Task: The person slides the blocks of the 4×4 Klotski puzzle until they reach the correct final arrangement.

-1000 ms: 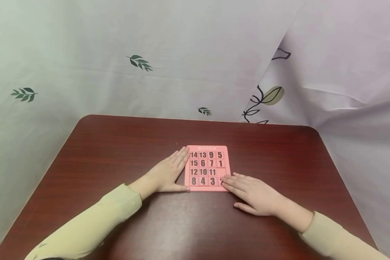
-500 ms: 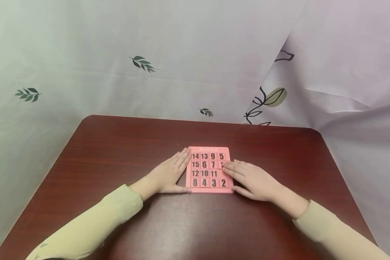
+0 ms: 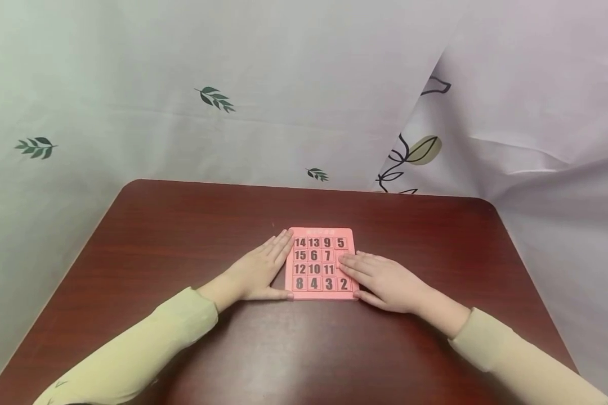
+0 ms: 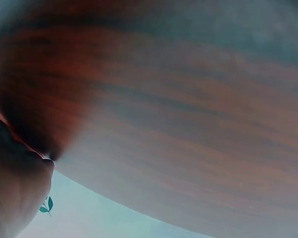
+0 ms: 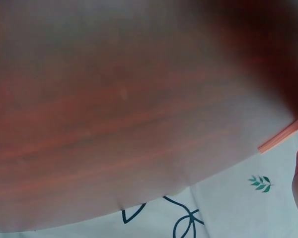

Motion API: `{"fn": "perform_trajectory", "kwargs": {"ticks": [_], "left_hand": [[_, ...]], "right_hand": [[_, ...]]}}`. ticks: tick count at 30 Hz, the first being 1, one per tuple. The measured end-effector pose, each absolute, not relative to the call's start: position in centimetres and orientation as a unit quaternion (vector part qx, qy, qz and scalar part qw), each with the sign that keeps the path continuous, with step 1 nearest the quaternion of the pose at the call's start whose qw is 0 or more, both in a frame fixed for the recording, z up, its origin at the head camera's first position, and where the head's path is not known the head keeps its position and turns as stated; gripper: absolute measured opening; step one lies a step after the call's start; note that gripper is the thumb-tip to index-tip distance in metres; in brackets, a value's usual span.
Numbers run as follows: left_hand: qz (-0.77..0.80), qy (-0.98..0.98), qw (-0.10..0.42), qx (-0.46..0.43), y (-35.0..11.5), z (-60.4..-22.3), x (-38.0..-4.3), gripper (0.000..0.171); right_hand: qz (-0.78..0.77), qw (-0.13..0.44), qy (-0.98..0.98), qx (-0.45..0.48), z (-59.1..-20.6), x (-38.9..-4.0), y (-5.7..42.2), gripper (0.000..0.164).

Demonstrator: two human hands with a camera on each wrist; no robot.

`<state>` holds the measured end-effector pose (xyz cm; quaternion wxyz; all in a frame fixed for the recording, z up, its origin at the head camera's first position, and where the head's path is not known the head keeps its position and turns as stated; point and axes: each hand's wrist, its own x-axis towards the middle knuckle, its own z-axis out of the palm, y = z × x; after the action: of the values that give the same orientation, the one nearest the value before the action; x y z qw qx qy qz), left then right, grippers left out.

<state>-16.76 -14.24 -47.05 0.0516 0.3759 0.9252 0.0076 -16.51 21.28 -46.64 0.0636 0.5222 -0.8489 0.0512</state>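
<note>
You are seeing a wood-grained desk (image 4: pixel 174 129) filling most of the left wrist view, its streaks blurring toward the top. The desk's curved edge is starting beside your left hand (image 4: pixel 19 191), which is showing only in part and looking dark. A thin reddish strip (image 4: pixel 16 136) is running along the hand's upper outline, too narrow to identify. Deep shadow is darkening the desk just above it. Past the desk's edge, pale cloth (image 4: pixel 109 210) is showing, its green leaf sprig (image 4: pixel 50 203) appearing just beside your hand.
</note>
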Motion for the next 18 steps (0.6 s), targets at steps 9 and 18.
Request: {"fn": "perform_trajectory", "kwargs": {"ticks": [9, 18], "left_hand": [[0.007, 0.925, 0.048, 0.377, -14.4, -47.4, -16.8, 0.122], [0.006, 0.924, 0.045, 0.381, -14.3, -47.4, -16.8, 0.122]], "right_hand": [[0.057, 0.082, -0.834, 0.543, -47.0, -15.2, 21.5, 0.063], [0.064, 0.047, -0.865, 0.496, -46.1, -17.5, 21.4, 0.063]]}}
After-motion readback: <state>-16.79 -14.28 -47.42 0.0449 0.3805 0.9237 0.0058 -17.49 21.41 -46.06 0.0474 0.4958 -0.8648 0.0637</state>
